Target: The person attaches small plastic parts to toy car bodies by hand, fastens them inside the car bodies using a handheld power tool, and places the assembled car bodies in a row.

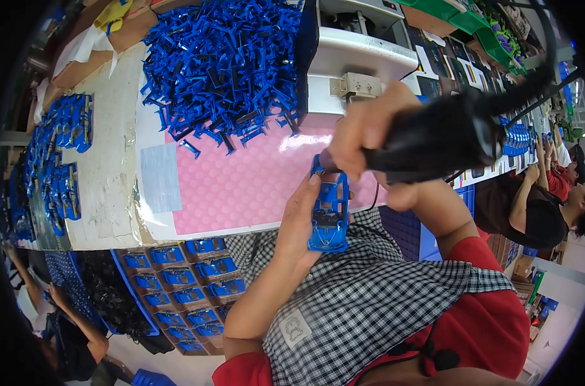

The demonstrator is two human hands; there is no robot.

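My left hand (297, 222) is closed around a blue toy car body (331, 212), holding it near the table's front edge with the open inside showing. Some dark parts sit inside the shell. My right hand (377, 125) is wrapped round a black corded electric screwdriver (434, 138), blurred by motion. Its nose points down to the left, at the far end of the car body. The right fingers hide the tip, so I cannot tell whether it touches the shell.
A heap of small blue plastic parts (225, 64) covers the far table beside a white machine (363, 55). Pink bubble sheet (241, 186) lies in front. Blue car pieces (64, 154) stand at left. A compartment tray (183, 283) holds several car bodies below the edge. Co-workers sit both sides.
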